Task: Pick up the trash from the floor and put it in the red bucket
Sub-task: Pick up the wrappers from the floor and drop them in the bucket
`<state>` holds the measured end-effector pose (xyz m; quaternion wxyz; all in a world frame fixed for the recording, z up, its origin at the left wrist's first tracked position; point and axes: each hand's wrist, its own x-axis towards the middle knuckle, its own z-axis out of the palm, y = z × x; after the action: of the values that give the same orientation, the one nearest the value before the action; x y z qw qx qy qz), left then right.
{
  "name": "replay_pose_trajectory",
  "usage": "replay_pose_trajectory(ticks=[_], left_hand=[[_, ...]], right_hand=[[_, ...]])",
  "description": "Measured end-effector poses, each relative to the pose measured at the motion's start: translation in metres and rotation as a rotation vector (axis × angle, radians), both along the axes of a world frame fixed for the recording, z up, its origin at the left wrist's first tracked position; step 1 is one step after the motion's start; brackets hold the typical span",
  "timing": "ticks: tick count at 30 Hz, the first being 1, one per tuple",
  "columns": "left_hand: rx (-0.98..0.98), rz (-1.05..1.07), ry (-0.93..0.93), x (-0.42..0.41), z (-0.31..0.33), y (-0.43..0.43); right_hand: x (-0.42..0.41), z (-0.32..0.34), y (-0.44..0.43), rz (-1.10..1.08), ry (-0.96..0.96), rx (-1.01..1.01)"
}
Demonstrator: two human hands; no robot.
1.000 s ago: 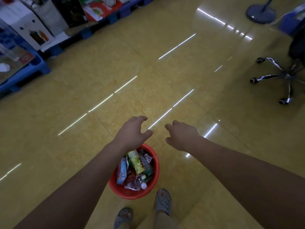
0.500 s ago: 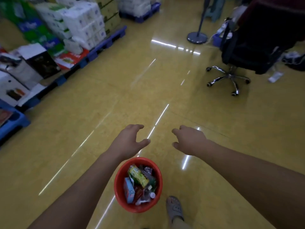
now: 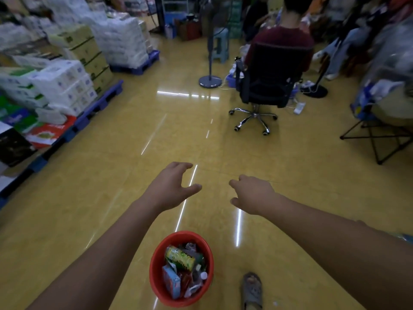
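Sitting nearest, just left of the foot (image 3: 252, 289), the bucket (image 3: 153, 274) is standing upright on the floor (image 3: 116, 180) and holding the trash (image 3: 181, 264): a green-yellow wrapper on top, a blue carton, a small white-capped bottle and crumpled scraps, filling it close to the rim. It is probably standing there so that a drop takes only a short reach.

Beyond it both arms are stretching forward, apart from each other and well above the tiles. The left hand (image 3: 169, 186) is hanging wide, thumb spread from loosely curved fingers, holding nothing. The right hand (image 3: 252, 194) is also gripping nothing, its fingers drooping in a loose curl. Held out like this, they are likely waiting for the next piece, yet no loose trash is showing on the tiles in view, so the job is looking nearly or wholly done.

Further off, boxes (image 3: 67, 83) are stacked on a pallet (image 3: 100, 101) along the left. A folding stand (image 3: 377, 139) is spreading its legs at the right. Ahead, a chair (image 3: 268, 81) with a person (image 3: 281, 41) seated facing away is blocking the far aisle, with a fan base (image 3: 210, 81) just left of it. Anything lying behind those is hiding from sight.
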<state>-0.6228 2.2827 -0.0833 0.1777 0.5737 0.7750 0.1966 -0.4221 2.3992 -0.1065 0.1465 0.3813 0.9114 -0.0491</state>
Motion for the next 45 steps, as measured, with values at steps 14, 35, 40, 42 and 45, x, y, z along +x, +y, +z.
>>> replay_pose_trajectory(ticks=[14, 35, 40, 42, 45], left_hand=[[-0.01, -0.25, -0.037, 0.093, 0.01, 0.038], [-0.035, -0.573, -0.062, 0.355, 0.017, 0.053], [-0.044, -0.651, -0.04, 0.432, 0.016, 0.047], [-0.052, -0.683, -0.03, 0.462, 0.014, 0.044], [-0.066, -0.723, -0.021, 0.508, 0.011, 0.039]], right_hand=[[0.106, 0.025, -0.013, -0.271, 0.048, 0.037], [0.402, 0.028, -0.099, -0.679, 0.079, 0.04], [0.493, 0.015, -0.135, -0.811, 0.086, 0.008], [0.529, 0.011, -0.15, -0.867, 0.085, -0.004], [0.581, 0.006, -0.173, -0.94, 0.08, -0.016]])
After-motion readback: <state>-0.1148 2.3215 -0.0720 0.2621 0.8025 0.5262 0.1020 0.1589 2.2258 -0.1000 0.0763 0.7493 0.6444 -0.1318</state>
